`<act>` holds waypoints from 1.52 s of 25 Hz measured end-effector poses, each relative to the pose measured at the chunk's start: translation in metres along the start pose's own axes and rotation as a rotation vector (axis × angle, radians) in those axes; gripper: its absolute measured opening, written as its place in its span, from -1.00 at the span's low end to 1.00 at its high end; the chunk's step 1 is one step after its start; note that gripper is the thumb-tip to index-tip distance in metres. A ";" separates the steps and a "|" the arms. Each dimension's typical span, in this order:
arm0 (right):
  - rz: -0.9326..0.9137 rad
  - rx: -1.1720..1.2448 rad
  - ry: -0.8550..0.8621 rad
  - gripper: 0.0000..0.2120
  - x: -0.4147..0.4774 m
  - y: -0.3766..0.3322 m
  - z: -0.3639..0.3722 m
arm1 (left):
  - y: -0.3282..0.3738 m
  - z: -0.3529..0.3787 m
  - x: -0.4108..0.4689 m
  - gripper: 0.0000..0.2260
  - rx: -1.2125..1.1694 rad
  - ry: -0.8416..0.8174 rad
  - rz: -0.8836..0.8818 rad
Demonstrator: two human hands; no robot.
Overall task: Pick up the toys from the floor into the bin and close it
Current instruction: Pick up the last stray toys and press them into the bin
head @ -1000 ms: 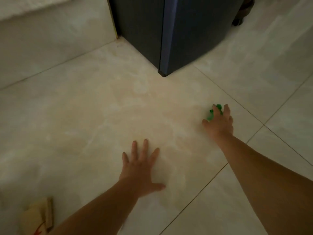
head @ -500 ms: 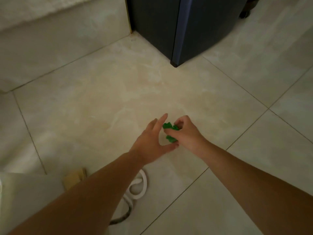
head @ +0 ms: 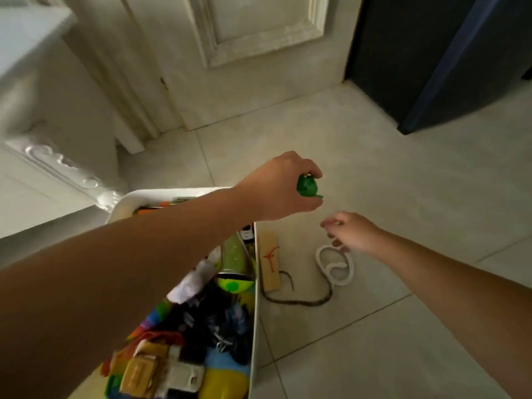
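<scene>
A small green toy (head: 307,187) is gripped in the fingers of my left hand (head: 273,188), held in the air just past the right far corner of the white bin (head: 254,312). The bin stands open and is filled with several colourful toys. My right hand (head: 352,231) hovers low over the floor with loosely curled fingers, at the far end of a white ring-shaped toy (head: 335,267). It holds nothing that I can see. A wooden block with a red mark (head: 269,262) and a dark cord (head: 299,301) lie on the tiles beside the bin.
A dark blue cabinet (head: 431,67) stands at the back right. A white panelled door (head: 244,38) is straight ahead, and white carved furniture (head: 43,174) is on the left next to the bin. Pale floor tiles (head: 417,197) spread out to the right.
The green toy passed from my right hand to my left hand. My view swung left to the bin, my left hand rose with the toy, and my right hand dropped toward the white ring.
</scene>
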State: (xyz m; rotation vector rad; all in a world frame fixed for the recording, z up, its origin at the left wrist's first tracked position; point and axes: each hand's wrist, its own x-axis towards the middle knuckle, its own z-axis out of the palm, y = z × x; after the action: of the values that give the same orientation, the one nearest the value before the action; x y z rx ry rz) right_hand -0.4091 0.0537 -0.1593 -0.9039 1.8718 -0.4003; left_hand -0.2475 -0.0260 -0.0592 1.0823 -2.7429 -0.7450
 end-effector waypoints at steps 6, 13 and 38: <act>0.162 -0.050 -0.155 -0.44 0.029 -0.006 0.118 | -0.043 -0.014 -0.066 -0.58 -0.150 0.069 0.048; 0.166 0.223 -0.091 -0.72 0.050 0.008 0.158 | -0.064 -0.010 -0.061 -0.63 -0.403 0.090 -0.049; -0.112 0.539 -0.525 -0.78 -0.047 -0.081 -0.039 | -0.020 0.002 -0.025 -0.70 0.003 -0.116 -0.130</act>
State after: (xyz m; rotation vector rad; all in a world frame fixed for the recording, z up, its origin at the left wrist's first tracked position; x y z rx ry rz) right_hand -0.3988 0.0298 -0.0615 -0.6596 1.1545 -0.6295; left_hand -0.2171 -0.0205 -0.0683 1.2665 -2.7900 -0.8456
